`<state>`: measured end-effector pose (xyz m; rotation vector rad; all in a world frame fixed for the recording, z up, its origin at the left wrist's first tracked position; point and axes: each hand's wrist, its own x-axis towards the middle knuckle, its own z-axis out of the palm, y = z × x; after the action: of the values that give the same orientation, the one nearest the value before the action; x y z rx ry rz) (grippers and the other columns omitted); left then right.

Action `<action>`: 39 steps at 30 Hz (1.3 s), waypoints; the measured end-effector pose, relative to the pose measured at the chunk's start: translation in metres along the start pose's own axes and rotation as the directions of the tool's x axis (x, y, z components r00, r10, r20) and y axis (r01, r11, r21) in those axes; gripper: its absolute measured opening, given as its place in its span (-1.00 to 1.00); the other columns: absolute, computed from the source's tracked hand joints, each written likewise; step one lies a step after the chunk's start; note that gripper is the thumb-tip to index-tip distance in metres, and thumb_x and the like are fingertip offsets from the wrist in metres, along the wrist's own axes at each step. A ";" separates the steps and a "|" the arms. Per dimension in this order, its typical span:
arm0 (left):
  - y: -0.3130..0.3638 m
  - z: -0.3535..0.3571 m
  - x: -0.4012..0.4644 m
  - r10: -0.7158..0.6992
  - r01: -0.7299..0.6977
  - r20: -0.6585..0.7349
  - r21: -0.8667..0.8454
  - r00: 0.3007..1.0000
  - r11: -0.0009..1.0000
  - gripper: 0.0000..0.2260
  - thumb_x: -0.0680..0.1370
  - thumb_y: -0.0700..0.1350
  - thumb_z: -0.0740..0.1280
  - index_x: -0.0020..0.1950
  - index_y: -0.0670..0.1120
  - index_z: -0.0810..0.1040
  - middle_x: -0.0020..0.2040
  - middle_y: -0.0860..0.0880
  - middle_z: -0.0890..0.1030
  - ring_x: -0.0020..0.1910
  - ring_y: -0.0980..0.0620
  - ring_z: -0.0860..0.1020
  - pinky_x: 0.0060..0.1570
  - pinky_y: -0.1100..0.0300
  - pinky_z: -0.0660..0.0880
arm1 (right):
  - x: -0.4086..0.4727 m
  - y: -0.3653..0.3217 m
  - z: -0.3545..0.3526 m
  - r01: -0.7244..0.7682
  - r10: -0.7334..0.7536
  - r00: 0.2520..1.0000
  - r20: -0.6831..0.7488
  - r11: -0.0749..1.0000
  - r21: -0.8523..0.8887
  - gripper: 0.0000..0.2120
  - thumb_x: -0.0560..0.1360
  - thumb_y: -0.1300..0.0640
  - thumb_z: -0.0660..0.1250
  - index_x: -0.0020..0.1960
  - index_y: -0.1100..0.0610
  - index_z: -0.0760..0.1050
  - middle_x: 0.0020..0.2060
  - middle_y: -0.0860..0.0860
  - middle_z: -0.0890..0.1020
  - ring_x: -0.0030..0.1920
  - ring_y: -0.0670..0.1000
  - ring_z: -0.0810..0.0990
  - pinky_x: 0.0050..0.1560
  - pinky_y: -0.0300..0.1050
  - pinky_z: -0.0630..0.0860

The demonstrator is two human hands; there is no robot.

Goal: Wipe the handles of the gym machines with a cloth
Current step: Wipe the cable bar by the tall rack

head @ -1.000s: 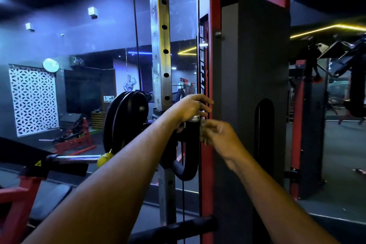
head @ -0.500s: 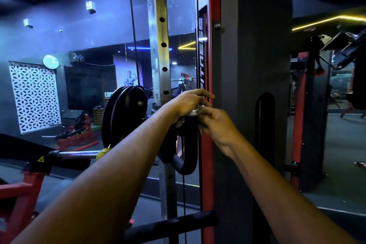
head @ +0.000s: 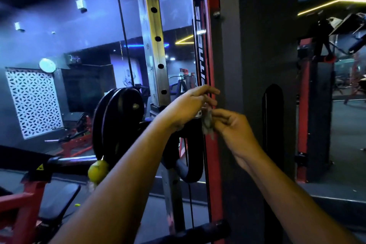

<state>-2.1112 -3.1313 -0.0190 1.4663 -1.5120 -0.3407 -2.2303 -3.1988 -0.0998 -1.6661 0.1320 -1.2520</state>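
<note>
Head view: left hand [head: 190,107] reaches to the top of a black stirrup handle [head: 191,156] hanging from the cable machine, fingers curled over its metal swivel [head: 198,113], which it seems to grip. Right hand [head: 232,129], just beside it, pinches a small crumpled grey cloth [head: 208,124] between thumb and fingertips; the cloth touches the swivel and dangles below it. Red upright [head: 211,164] and perforated steel post [head: 152,35] stand behind; black weight plates [head: 118,121] and a bench [head: 57,198] lie to the left. Step in hand, as judged: wiping the handle's top fitting while steadying it. Next move likely calls for drawing the cloth down over the loop and its grip, with the left hand keeping the handle from swinging
</note>
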 end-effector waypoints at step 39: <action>-0.013 0.060 -0.027 -0.047 -0.179 -0.778 -0.202 0.626 0.963 -0.52 0.59 -0.29 0.09 0.47 -0.05 0.46 0.49 -0.09 0.49 0.49 0.01 0.44 0.40 -0.08 0.46 | -0.003 0.120 -0.011 0.708 -0.756 0.639 0.143 0.651 0.274 -0.78 0.59 0.24 0.31 0.20 0.26 0.62 0.06 0.12 0.64 0.16 0.03 0.61 0.28 -0.19 0.52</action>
<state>-2.1544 -3.1355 -0.0704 1.1026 -0.7547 0.1537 -2.1863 -3.2622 -0.1923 -1.7345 -0.9047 -1.5573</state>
